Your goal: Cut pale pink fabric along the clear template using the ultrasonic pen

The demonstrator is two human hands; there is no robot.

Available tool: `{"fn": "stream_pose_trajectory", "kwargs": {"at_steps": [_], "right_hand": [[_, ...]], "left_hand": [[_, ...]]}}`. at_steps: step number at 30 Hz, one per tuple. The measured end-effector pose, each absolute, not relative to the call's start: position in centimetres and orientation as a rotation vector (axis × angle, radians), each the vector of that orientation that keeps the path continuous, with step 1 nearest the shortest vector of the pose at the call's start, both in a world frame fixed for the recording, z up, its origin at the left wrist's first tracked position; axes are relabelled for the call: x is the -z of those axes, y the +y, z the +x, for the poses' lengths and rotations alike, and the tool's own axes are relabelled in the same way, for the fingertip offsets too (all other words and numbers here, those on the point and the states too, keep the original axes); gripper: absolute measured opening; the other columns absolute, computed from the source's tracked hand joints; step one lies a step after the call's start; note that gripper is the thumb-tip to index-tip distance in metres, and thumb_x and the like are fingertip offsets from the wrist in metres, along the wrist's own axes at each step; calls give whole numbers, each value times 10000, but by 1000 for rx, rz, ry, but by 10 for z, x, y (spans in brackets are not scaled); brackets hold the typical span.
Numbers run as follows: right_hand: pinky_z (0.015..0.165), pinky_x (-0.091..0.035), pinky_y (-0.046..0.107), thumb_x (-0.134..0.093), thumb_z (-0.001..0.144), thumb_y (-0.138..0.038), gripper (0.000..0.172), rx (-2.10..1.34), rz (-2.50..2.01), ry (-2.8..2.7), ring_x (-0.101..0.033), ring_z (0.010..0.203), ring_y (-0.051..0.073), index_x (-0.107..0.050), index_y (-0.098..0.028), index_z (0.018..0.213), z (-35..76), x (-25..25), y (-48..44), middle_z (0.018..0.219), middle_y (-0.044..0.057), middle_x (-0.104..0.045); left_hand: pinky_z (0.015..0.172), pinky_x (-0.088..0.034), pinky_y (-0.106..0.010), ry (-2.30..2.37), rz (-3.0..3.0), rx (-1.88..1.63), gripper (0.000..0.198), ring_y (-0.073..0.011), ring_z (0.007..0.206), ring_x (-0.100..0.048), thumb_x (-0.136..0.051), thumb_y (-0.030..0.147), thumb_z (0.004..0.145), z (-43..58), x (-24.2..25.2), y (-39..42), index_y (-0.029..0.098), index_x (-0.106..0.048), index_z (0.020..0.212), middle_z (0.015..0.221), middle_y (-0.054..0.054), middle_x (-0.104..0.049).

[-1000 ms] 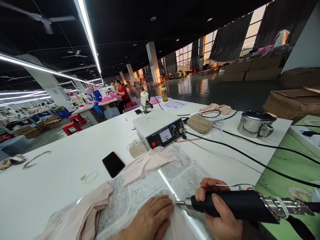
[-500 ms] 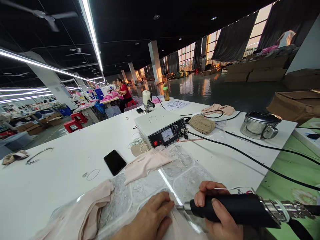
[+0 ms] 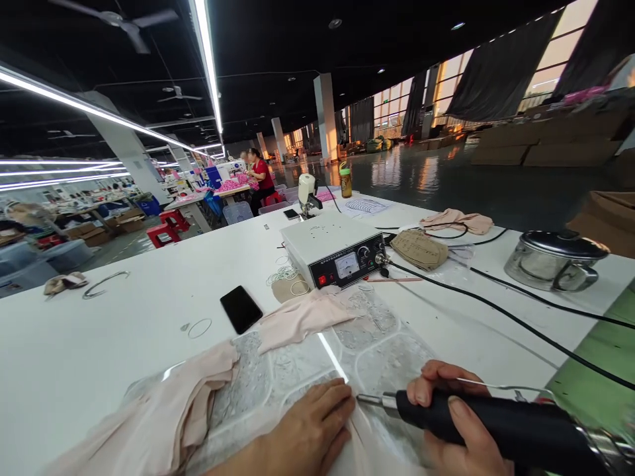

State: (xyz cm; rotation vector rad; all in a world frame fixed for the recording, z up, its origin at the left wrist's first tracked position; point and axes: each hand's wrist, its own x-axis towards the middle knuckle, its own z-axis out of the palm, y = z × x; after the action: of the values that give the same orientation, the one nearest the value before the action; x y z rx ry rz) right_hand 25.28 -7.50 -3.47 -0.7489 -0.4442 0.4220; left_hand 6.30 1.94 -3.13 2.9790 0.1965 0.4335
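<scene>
My left hand point(image 3: 315, 423) presses down on pale pink fabric point(image 3: 364, 443) over a clear patterned mat point(image 3: 292, 363), its fingers drawn together; whether they pinch the cloth is hard to see. In my right hand point(image 3: 456, 416) is a black handheld tool point(image 3: 516, 423), its metal tip close beside my left fingertips. More pink pieces point(image 3: 198, 390) lie stacked at the left, and another piece point(image 3: 302, 317) lies at the mat's far edge. Behind it stands a control box point(image 3: 332, 248) with a dial and a red switch.
On the white table point(image 3: 143, 317) are a phone point(image 3: 241, 309), a lidded glass pot point(image 3: 550, 261), tan pads point(image 3: 419, 250), a bottle point(image 3: 345, 180) and black cables point(image 3: 491, 307). A person in red point(image 3: 260, 175) sits at a far table.
The view has swung left, so the table's objects appear further right. The tool's tip shows more fully, with a small gap from my left fingers.
</scene>
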Motion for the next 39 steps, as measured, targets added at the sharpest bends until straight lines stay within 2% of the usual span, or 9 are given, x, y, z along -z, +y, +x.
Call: {"fn": "stream_pose_trajectory", "kwargs": {"at_steps": [11, 19, 24, 32, 37, 39], "right_hand": [[531, -537, 306, -715, 658, -357, 213, -505, -839, -310, -535, 535, 115, -622, -200, 769, 250, 32, -69, 752, -4, -574], [538, -535, 316, -732, 586, -333, 245, -535, -841, -208, -524, 540, 115, -605, -212, 757, 252, 26, -71, 748, -17, -558], [563, -525, 285, -692, 637, -315, 194, -488, -850, -231, -531, 567, 106, -603, -215, 778, 248, 26, -66, 780, -15, -561], [600, -531, 325, -661, 686, -281, 140, -423, -905, -314, -540, 617, 136, -592, -226, 794, 267, 30, -75, 786, -8, -569], [655, -579, 396, -703, 712, -379, 279, -416, -1179, -390, -650, 848, 257, -648, -225, 938, 299, 51, -90, 983, 60, -658], [608, -587, 373, -747, 699, -359, 303, -477, -1259, -460, -668, 778, 255, -676, -231, 964, 308, 65, -104, 930, 56, -688]], "left_hand": [[1118, -425, -335, 217, 2925, -429, 340, -262, 1260, -549, -423, 204, 1017, 63, 31, 12, 25, -559, 1272, 1250, -178, -613], [1110, -437, -336, 228, 2896, -487, 332, -263, 1253, -552, -431, 213, 1011, 62, 38, 11, 41, -553, 1267, 1259, -170, -607], [1114, -433, -338, 229, 2888, -516, 329, -263, 1257, -550, -420, 217, 1015, 62, 39, 11, 48, -552, 1265, 1267, -162, -604], [1101, -452, -345, 232, 2872, -524, 330, -259, 1263, -552, -445, 209, 1007, 60, 38, 11, 64, -538, 1288, 1273, -167, -611], [1106, -446, -330, 237, 2867, -542, 329, -257, 1265, -552, -467, 206, 1001, 60, 38, 11, 49, -550, 1278, 1273, -168, -609], [1109, -441, -327, 246, 2868, -557, 329, -257, 1261, -555, -477, 207, 995, 60, 40, 11, 46, -557, 1271, 1277, -166, -607]]}}
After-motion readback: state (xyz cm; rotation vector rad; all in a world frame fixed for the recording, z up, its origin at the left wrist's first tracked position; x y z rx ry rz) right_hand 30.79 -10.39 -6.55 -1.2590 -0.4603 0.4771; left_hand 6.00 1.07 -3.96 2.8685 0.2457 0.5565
